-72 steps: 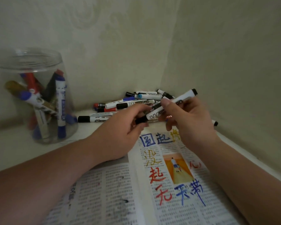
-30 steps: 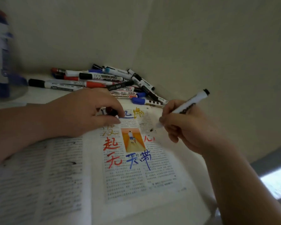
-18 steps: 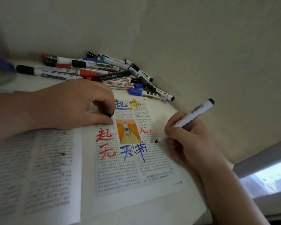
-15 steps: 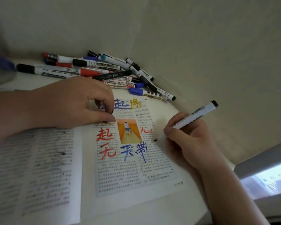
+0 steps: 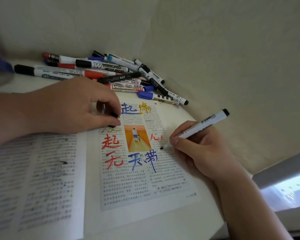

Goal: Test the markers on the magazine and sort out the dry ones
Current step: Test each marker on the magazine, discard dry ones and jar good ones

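Marker [image 5: 200,125] axis: I see it slanting up-right, tip down-left on the magazine [image 5: 145,187].
Right hand [image 5: 201,149]: fingers wrapped round its barrel.
Left hand [image 5: 73,108]: pinching a black cap [image 5: 115,115].

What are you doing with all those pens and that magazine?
The right hand grips a white black-tipped marker, tip down on the right page of the open printed magazine, testing it. The left hand rests on the top of that page, pinching a small black cap. Red, blue and yellow writing already covers part of the page. A pile of mixed markers lies behind, by the wall.
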The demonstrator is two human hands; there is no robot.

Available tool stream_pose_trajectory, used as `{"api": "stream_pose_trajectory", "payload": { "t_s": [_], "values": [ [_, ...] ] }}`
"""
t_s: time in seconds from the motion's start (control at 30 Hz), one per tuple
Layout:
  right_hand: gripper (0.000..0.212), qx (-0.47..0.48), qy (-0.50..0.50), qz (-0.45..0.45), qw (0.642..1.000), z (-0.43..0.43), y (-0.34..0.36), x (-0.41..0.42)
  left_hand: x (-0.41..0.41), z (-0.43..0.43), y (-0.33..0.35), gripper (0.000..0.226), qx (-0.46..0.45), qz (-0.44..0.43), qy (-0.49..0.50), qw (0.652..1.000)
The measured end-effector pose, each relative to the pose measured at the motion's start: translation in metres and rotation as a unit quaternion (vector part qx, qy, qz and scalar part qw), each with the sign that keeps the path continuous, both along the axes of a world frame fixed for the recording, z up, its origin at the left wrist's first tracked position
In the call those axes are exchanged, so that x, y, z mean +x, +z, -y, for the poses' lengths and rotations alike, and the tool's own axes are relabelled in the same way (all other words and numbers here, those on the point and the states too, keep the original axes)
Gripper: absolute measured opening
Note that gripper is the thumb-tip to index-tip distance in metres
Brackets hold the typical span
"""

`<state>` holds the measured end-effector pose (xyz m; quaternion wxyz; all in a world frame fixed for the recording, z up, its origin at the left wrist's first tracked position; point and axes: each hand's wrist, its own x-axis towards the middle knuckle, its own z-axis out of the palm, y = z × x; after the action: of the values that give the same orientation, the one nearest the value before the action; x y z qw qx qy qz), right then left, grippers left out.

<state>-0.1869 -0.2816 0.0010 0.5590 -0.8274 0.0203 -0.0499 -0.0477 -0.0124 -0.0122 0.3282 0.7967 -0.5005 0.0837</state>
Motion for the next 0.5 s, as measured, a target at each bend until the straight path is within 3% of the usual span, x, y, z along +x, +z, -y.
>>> {"api": "stream_pose_trajectory", "payload": {
  "t_s": [0.33,0.5],
  "values": [
    [0.013,0.028,-0.017,-0.001,0.999,0.0005,-0.0014,0.0006,0.0009,0.0011,-0.0013,0.024,-0.011,0.020,-0.024,0.999],
    [0.011,-0.017,-0.021,-0.004,1.000,0.0011,-0.0031,0.0018,0.0017,0.0007,-0.0017,0.024,-0.008,0.029,-0.031,0.999]
  ]
}}
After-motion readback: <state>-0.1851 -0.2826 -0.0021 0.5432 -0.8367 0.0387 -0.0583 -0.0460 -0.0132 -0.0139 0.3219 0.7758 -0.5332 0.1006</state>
